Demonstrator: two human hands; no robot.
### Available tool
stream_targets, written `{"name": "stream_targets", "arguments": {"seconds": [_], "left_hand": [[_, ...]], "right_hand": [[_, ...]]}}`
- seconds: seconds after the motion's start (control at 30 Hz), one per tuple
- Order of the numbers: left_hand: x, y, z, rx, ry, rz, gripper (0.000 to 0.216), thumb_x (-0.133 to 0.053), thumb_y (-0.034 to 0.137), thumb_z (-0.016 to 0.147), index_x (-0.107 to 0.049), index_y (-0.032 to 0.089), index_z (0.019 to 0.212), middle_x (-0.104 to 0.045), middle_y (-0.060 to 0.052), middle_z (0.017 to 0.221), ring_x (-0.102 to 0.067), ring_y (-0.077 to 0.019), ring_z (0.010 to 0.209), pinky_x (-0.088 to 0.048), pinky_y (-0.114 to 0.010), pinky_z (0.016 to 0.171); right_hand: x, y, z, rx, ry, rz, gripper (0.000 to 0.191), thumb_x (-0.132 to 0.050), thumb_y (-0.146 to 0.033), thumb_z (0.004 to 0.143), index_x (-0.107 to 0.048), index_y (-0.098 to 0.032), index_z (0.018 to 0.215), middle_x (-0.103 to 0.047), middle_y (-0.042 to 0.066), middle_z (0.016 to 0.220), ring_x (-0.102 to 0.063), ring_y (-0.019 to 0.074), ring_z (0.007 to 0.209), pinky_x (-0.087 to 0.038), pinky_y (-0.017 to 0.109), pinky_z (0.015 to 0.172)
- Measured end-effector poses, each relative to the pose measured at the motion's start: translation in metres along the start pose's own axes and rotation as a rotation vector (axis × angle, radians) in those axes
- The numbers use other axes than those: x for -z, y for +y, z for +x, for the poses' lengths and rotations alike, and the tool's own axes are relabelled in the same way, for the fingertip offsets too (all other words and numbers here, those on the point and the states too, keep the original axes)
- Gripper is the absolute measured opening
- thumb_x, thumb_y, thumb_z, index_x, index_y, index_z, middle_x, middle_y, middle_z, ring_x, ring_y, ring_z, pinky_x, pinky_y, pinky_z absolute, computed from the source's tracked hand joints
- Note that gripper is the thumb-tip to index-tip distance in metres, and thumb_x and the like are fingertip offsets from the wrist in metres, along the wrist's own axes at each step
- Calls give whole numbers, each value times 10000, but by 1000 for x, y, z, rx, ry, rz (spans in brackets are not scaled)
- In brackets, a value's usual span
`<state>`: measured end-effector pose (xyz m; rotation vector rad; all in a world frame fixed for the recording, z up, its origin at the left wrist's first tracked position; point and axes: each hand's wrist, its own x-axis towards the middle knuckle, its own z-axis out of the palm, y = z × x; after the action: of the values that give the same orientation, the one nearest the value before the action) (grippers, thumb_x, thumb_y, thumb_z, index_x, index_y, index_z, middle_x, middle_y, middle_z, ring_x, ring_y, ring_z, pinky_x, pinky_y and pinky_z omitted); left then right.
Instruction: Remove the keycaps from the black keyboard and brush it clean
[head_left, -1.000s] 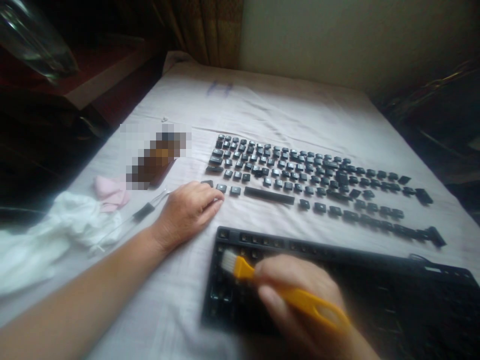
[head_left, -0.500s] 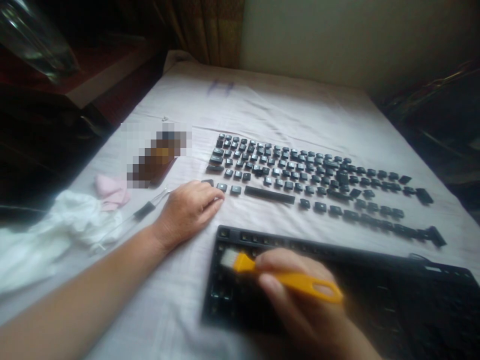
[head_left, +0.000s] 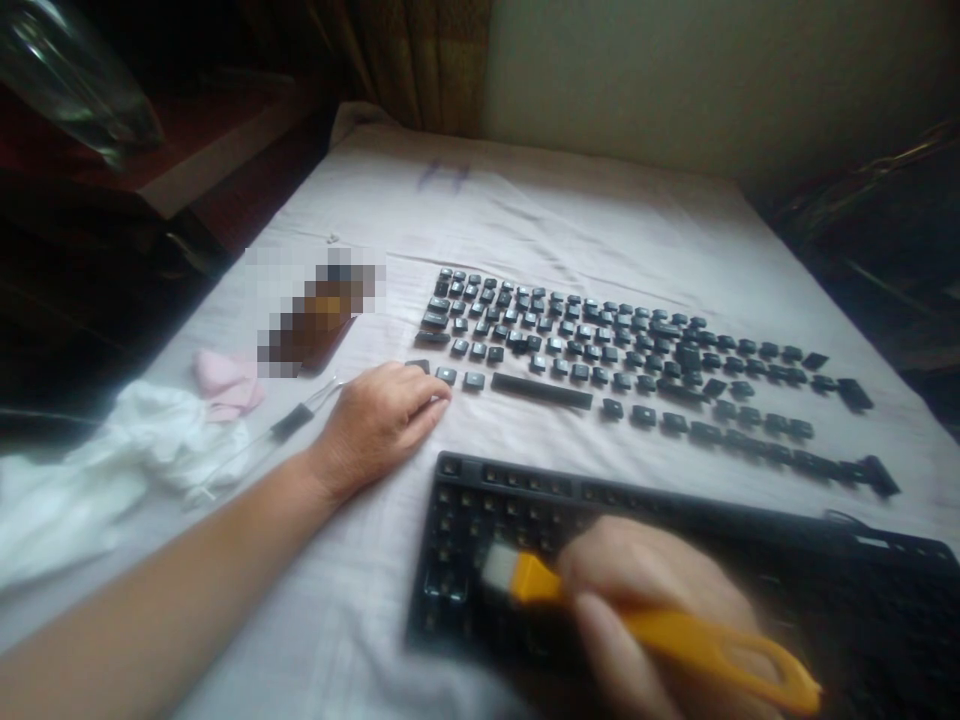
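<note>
My right hand (head_left: 645,610) is closed around the handle of a yellow brush (head_left: 675,640), and its white bristles rest on the left part of a black keyboard frame (head_left: 480,530) with its keys removed. On the white cloth left of the frame lies my left hand (head_left: 379,420), fingers loosely curled and flat, holding nothing. Several loose black keycaps (head_left: 600,345) are laid out in rows beyond the frame, with a long spacebar (head_left: 541,390) among them.
A white cloth (head_left: 525,230) covers the table. At the left lie a brown bottle (head_left: 315,320), a pink rag (head_left: 225,380), a crumpled white cloth (head_left: 135,450) and a thin wire tool (head_left: 292,415). Dark furniture stands on both sides.
My right hand has drawn the brush lower and to the right across the keyboard frame. The left hand has stayed where it was.
</note>
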<state>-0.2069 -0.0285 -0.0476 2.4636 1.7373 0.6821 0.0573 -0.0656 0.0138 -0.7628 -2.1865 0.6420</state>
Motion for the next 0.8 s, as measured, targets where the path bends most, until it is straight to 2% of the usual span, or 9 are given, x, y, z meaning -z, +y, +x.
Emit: {"name": "stream_targets", "arguments": {"seconds": [0.17,0.4,0.53,0.7,0.8], "left_hand": [[0,0,0,-3,8,-8,149,-534,293,948,-667,227,954,-687,11,861,-613,-153,822,-447,-289,769],[0,0,0,2,4,-9,154,-530,299,951,-667,228,952,-688,10,864,-615,-154,823,-447,-289,772],[1,1,0,5,1,-6,162,-527,300,951,-672,227,954,-690,4,873,-618,-156,832,-451,-291,776],[1,1,0,1,-3,3,180,-517,305,955,-675,221,946,-689,2,863,-617,-156,825,-452,-295,769],[1,1,1,3,-8,-4,176,-519,307,955,-673,221,947,-689,3,867,-617,-155,827,-451,-295,770]], "right_hand": [[0,4,2,29,-8,-86,170,-495,-57,832,-566,-205,790,-659,-16,607,-621,118,488,-511,227,512],[-6,6,4,32,-9,-93,165,-482,-69,849,-568,-201,800,-662,-15,618,-631,116,509,-512,214,534],[-10,4,3,-19,-28,-66,171,-475,-81,863,-567,-204,787,-644,-20,599,-613,121,487,-499,228,513],[-12,6,-2,-62,68,99,189,-449,-80,858,-546,-222,779,-616,-19,557,-599,136,441,-483,249,453],[-11,8,-2,-89,100,39,177,-474,-83,869,-554,-222,795,-650,-8,592,-646,156,495,-504,259,484]]}}
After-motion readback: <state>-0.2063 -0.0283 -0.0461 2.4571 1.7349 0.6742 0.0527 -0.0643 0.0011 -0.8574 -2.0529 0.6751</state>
